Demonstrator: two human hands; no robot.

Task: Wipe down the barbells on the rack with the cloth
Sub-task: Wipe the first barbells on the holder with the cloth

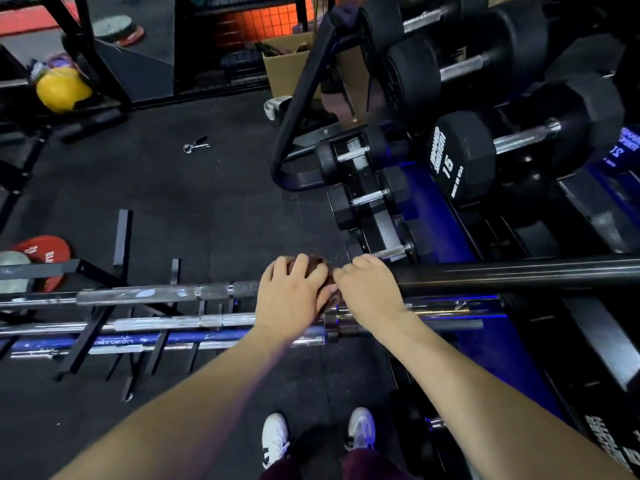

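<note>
While the silver barbells (166, 322) lie sideways across the low black rack (86, 327) on your left, your left hand (292, 296) is curled over a dark brown cloth (320, 268), bunching it onto the top bar. Right next to it, touching, your right hand (372, 289) wraps the black barbell (519, 271) that runs off right, past the dumbbells (460, 157).
</note>
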